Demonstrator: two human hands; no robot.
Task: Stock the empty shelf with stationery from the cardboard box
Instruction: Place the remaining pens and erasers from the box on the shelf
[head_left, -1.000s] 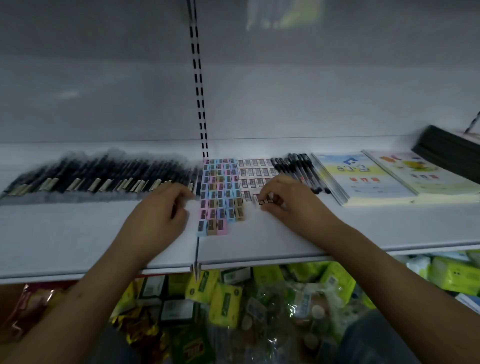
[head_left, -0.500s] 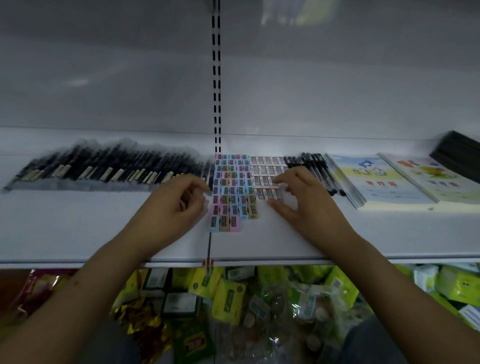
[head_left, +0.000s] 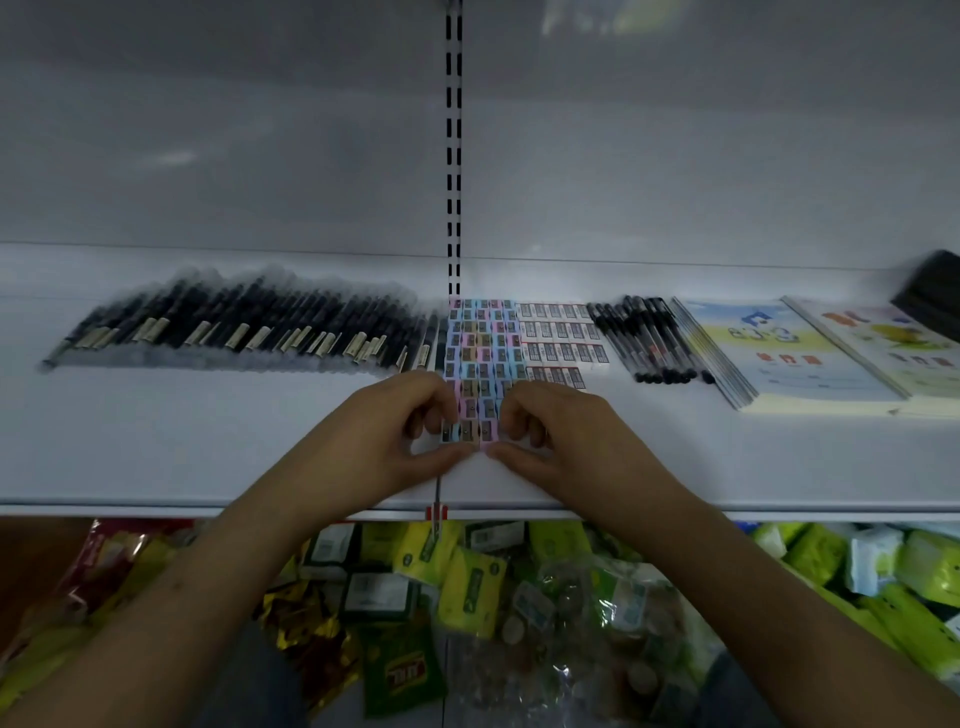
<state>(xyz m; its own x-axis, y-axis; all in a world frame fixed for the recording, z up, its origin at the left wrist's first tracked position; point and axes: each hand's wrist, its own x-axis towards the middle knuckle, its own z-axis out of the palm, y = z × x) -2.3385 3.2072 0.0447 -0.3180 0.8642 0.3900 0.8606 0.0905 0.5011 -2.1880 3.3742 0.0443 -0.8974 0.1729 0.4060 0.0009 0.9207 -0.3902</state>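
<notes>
A block of pastel pencil sharpeners lies in rows at the middle of the white shelf. Its front row sits between my two hands. My left hand curls its fingers against the row's left end. My right hand curls against the right end. Both thumbs meet along the row's front edge. White barcode-labelled erasers lie just right of the sharpeners. The cardboard box is not in view.
A long row of black pens fills the shelf's left. More black pens, exercise books and a black stack lie to the right. A slotted upright runs up the back wall. Packaged goods crowd the shelf below.
My right hand has left the erasers and come left to the sharpeners' front row. My left hand has moved right and forward to meet it, so both now bracket that row.
</notes>
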